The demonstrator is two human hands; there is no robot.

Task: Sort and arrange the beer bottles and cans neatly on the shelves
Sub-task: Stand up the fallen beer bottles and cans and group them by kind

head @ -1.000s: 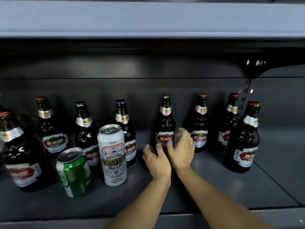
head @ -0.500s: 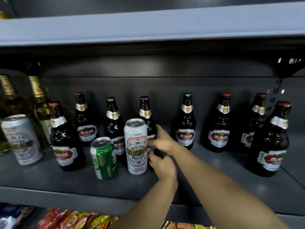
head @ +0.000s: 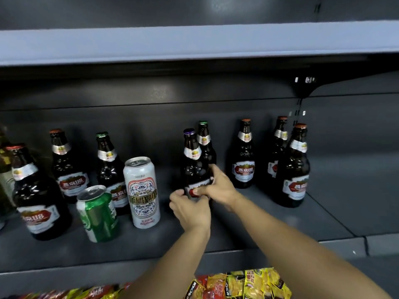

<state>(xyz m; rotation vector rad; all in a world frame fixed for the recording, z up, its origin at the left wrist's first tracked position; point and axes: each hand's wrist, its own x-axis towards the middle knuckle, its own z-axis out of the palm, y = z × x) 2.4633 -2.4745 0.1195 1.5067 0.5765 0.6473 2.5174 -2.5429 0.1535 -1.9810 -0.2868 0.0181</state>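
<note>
You are gripping the dark brown glass beer bottle with the purple cap (head: 192,162) with both hands: your left hand (head: 191,209) is curling round its base, your right hand (head: 218,186) round its label. It is standing on the grey metal shelf (head: 269,223), just before the green-capped bottle (head: 205,139).

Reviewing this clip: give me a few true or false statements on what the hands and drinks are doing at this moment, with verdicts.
1. Both hands hold the purple-capped bottle. True: the left hand and right hand have their grip on its lower body.
2. The green can lies flat on its side. False: it stands, tilted.
3. The white can stands right of the green can. True.
4. A green-capped bottle stands in front of the held bottle. False: it is behind it.
</note>
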